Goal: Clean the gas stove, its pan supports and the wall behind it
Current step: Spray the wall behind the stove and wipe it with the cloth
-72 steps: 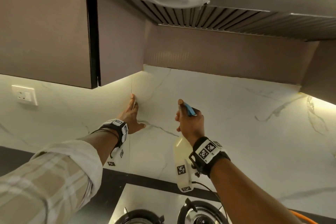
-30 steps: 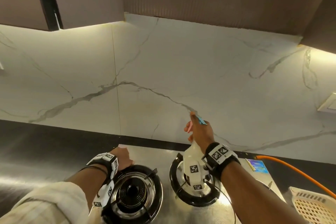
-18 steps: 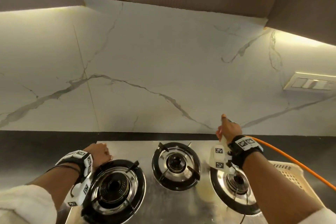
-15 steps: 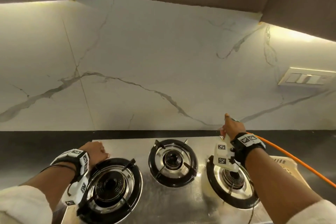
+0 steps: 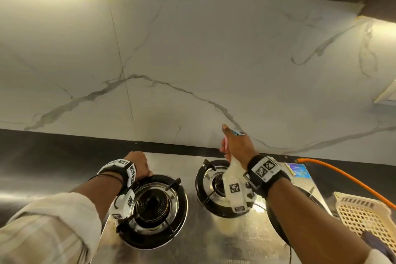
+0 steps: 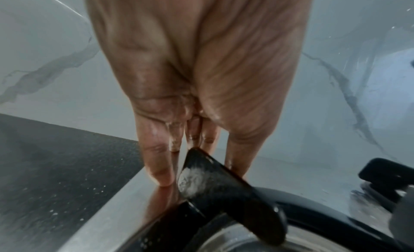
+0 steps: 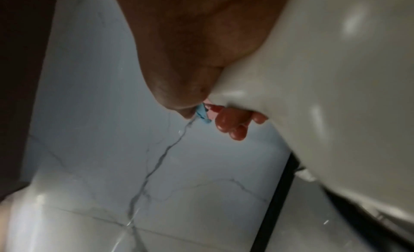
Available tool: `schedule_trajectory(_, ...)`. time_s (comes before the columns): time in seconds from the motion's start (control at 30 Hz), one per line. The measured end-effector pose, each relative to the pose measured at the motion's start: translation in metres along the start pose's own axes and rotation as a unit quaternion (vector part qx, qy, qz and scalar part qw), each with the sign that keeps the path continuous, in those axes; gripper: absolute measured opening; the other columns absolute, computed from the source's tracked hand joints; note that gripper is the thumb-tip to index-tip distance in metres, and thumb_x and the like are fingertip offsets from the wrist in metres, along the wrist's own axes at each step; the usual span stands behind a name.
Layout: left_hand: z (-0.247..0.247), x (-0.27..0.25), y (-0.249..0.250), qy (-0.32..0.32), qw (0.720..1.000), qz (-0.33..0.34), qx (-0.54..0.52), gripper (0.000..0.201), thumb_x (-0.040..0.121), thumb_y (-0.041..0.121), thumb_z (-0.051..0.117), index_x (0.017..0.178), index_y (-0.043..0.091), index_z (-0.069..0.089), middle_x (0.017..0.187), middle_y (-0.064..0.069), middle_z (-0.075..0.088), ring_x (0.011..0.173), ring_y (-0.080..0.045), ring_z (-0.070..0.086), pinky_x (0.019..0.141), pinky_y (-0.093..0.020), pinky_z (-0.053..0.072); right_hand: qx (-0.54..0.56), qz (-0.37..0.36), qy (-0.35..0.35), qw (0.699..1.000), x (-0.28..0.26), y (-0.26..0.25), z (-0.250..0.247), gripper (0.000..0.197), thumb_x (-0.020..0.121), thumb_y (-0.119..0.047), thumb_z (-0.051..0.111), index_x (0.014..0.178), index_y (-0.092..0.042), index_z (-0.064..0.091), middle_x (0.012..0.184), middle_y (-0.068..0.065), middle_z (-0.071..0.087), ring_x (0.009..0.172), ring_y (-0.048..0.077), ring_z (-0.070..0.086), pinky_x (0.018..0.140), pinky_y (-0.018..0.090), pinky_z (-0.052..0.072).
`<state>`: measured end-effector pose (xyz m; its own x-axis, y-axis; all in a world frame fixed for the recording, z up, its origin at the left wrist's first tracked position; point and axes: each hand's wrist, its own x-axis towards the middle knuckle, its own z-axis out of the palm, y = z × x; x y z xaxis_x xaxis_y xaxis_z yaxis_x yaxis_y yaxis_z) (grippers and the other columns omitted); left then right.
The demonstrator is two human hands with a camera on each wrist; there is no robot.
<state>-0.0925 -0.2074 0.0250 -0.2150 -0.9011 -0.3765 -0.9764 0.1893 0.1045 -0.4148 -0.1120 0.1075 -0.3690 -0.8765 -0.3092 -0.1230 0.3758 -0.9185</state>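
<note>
The steel gas stove (image 5: 210, 238) stands against the white marble wall (image 5: 214, 49). My left hand (image 5: 138, 164) sits at the far edge of the left burner's black pan support (image 5: 173, 184). Its straight, wet fingers (image 6: 159, 167) touch the stove top beside a soiled prong (image 6: 224, 188). My right hand (image 5: 236, 146) grips a white spray bottle (image 5: 233, 186) above the middle burner (image 5: 216, 186). The blue nozzle (image 7: 202, 116) points at the wall, with fingers curled under it. The right burner is mostly hidden under my right arm.
Black countertop (image 5: 42, 156) lies left of the stove. An orange gas hose (image 5: 342, 176) runs off to the right, above a cream plastic basket (image 5: 364, 216). A switch plate (image 5: 387, 94) is on the wall at far right. Brown cabinets hang overhead.
My right hand has carried the spray bottle left, from over the right burner to over the middle burner. The left hand has stayed at the left burner.
</note>
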Motion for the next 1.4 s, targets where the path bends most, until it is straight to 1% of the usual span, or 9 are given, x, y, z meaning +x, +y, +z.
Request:
schedule_trajectory(0.17, 0.002, -0.001, 0.002, 0.004, 1.0, -0.011, -0.023, 0.042, 0.091, 0.046, 0.071, 0.114, 0.012, 0.078, 0.117, -0.005, 0.077, 0.112, -0.02, 0.071, 0.099, -0.03, 0.055, -0.087, 0.011, -0.063, 0.994, -0.003, -0.026, 0.047, 0.058, 0.097, -0.065, 0.059, 0.097, -0.008, 0.068, 0.07, 0.006, 0.066, 0.048, 0.012, 0.056, 0.046, 0.023, 0.048)
schedule_trajectory(0.33, 0.004, -0.005, 0.003, 0.033, 0.997, -0.014, -0.062, 0.05, 0.096, 0.05, 0.065, 0.124, 0.008, 0.072, 0.126, -0.008, 0.072, 0.119, -0.024, 0.067, 0.1, -0.03, 0.054, -0.137, -0.045, -0.092, 0.985, -0.006, -0.021, 0.073, 0.057, 0.099, -0.063, 0.058, 0.096, -0.008, 0.07, 0.078, 0.006, 0.072, 0.061, 0.013, 0.064, 0.052, 0.023, 0.054)
schedule_trajectory(0.5, 0.005, -0.002, -0.001, 0.021, 0.999, 0.0, -0.049, 0.047, 0.092, 0.05, 0.071, 0.118, 0.011, 0.075, 0.125, -0.007, 0.072, 0.117, -0.023, 0.067, 0.099, -0.029, 0.055, -0.085, 0.02, 0.038, 0.995, 0.019, -0.008, 0.033, 0.059, 0.095, -0.064, 0.062, 0.111, -0.008, 0.067, 0.084, 0.009, 0.075, 0.056, 0.015, 0.068, 0.05, 0.025, 0.053)
schedule_trajectory(0.63, 0.008, 0.002, -0.007, 0.013, 0.999, 0.012, -0.031, 0.048, 0.089, 0.052, 0.072, 0.117, 0.013, 0.076, 0.124, -0.005, 0.071, 0.114, -0.021, 0.068, 0.098, -0.029, 0.055, -0.079, 0.032, 0.14, 0.986, 0.033, -0.003, -0.038, 0.06, 0.099, -0.063, 0.057, 0.103, -0.004, 0.071, 0.087, 0.015, 0.079, 0.055, 0.021, 0.067, 0.049, 0.027, 0.052)
schedule_trajectory(0.77, 0.013, 0.012, -0.012, 0.024, 0.999, 0.036, -0.017, 0.055, 0.087, 0.057, 0.068, 0.116, 0.012, 0.077, 0.121, -0.003, 0.074, 0.112, -0.019, 0.07, 0.094, -0.024, 0.054, -0.12, 0.026, 0.195, 0.973, 0.033, 0.009, -0.11, 0.065, 0.102, -0.062, 0.044, 0.115, -0.004, 0.069, 0.088, 0.017, 0.076, 0.078, 0.033, 0.075, 0.074, 0.044, 0.063)
schedule_trajectory(0.87, 0.015, 0.016, -0.012, 0.026, 0.998, 0.049, -0.002, 0.055, 0.09, 0.058, 0.061, 0.119, 0.014, 0.076, 0.123, -0.001, 0.073, 0.115, -0.017, 0.069, 0.095, -0.023, 0.052, 0.003, 0.03, 0.279, 0.96, 0.015, 0.008, -0.148, 0.062, 0.1, -0.066, 0.051, 0.099, -0.006, 0.069, 0.08, 0.011, 0.074, 0.065, 0.024, 0.07, 0.064, 0.036, 0.059)
schedule_trajectory(1.03, 0.023, 0.03, -0.02, 0.009, 0.998, 0.057, 0.003, 0.06, 0.081, 0.062, 0.055, 0.116, 0.017, 0.076, 0.117, 0.004, 0.074, 0.109, -0.012, 0.07, 0.086, -0.018, 0.051, 0.154, -0.118, 0.293, 0.936, -0.013, -0.023, -0.176, 0.054, 0.101, -0.061, 0.056, 0.085, -0.011, 0.067, 0.077, 0.01, 0.071, 0.06, 0.018, 0.063, 0.049, 0.027, 0.052)
schedule_trajectory(1.3, 0.026, 0.031, -0.02, 0.027, 0.997, 0.029, -0.069, 0.058, 0.081, 0.061, 0.05, 0.116, 0.02, 0.073, 0.117, 0.01, 0.068, 0.114, -0.009, 0.067, 0.084, -0.013, 0.045, 0.224, -0.255, 0.368, 0.866, -0.031, -0.085, -0.186, 0.057, 0.104, -0.059, 0.052, 0.078, -0.01, 0.067, 0.08, 0.003, 0.074, 0.065, 0.015, 0.067, 0.052, 0.026, 0.054)
schedule_trajectory(1.4, 0.031, 0.036, -0.022, 0.053, 0.995, 0.039, -0.077, 0.054, 0.086, 0.058, 0.049, 0.119, 0.021, 0.07, 0.125, 0.01, 0.067, 0.121, -0.01, 0.065, 0.09, -0.015, 0.044, 0.307, -0.205, 0.38, 0.848, -0.031, -0.106, -0.194, 0.052, 0.1, -0.062, 0.057, 0.092, -0.012, 0.069, 0.075, 0.004, 0.069, 0.065, 0.019, 0.064, 0.057, 0.03, 0.055)
